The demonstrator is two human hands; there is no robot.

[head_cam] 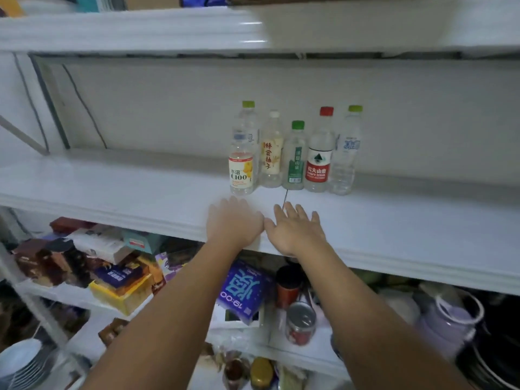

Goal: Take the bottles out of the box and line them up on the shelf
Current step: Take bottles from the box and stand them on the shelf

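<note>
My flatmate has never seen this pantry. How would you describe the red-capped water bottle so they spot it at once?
On the wide white shelf stands a row of upright plastic bottles. Second from the right end is the clear plastic bottle wanted: only it has a red cap and red label, its neighbours' labels being green and blue.

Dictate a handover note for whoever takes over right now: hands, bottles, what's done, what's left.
Left hand: open, empty, at the shelf front edge.
Right hand: open, empty, beside it.
Bottles: upright in a row on the shelf, five caps showing. The C100 bottle at the left end sits slightly forward.
Done: those are placed; nothing in either grip.
Left: the box is out of view, so check it for more, and perhaps straighten the left end.
</note>
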